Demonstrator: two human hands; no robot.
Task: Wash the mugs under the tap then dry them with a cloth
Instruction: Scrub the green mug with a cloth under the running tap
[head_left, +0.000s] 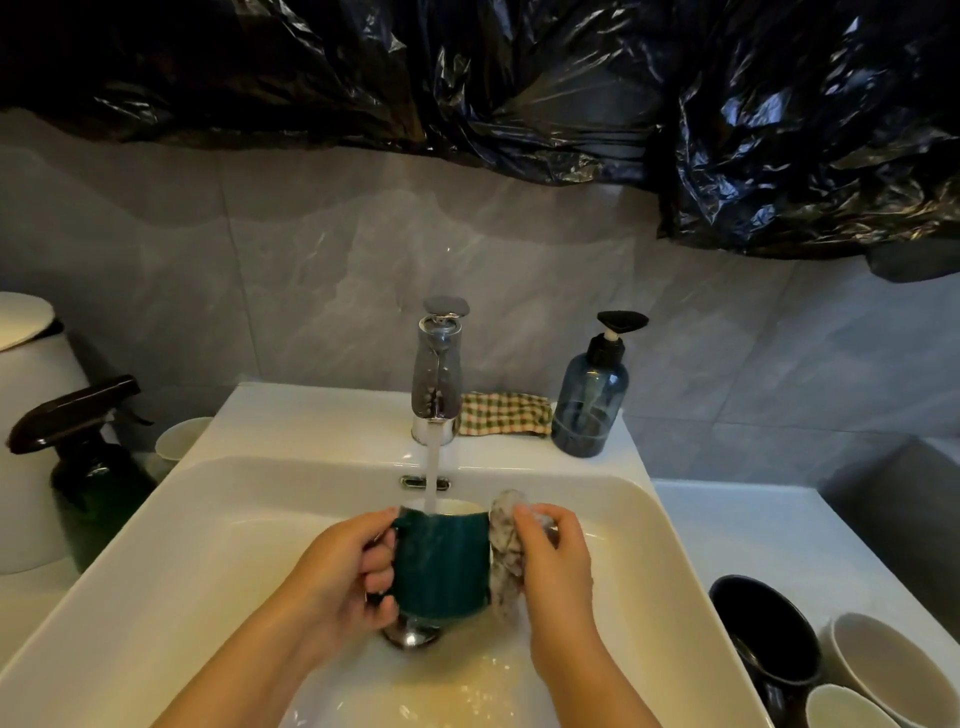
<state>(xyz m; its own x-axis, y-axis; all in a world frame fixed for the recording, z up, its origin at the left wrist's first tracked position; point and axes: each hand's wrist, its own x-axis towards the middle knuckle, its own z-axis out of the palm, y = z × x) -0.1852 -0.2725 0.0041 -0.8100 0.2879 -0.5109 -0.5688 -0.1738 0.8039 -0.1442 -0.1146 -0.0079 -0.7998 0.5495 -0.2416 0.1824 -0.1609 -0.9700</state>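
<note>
A dark green mug with a pale inside is held upright over the white sink, just above the drain. My left hand grips its handle. Water runs from the chrome tap straight into the mug's mouth. My right hand clutches a wet grey rag pressed against the mug's right side. A folded checked cloth lies on the sink's back ledge, right of the tap.
A blue soap pump bottle stands right of the cloth. A black mug and pale mugs lie on the white counter at the lower right. A dark spray bottle stands at the left. Black plastic sheeting hangs above.
</note>
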